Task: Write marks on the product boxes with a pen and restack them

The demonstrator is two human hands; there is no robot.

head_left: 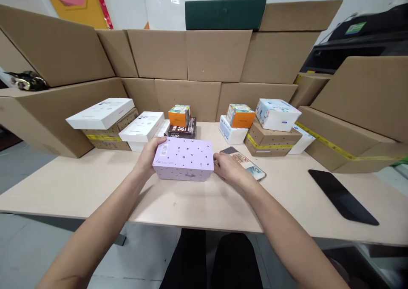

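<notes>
A lilac box (182, 153) with small dark dots and circles is between my two hands, over the near middle of the table. My left hand (149, 153) grips its left end, thumb on the top edge and the other fingers hidden behind. At the right end, my right hand (230, 166) is closed with its fingertips against the box's side; part of its grip is hidden. Under and beyond that hand lies a flat item (251, 165) printed like banknotes, with a dark border.
White flat boxes (142, 127), brown cartons (270, 138) with yellow tape and orange boxes (180, 115) are stacked at the back. A black flat slab (342, 195) lies at right. Cardboard walls (188, 97) enclose the table's (207, 210) back and sides.
</notes>
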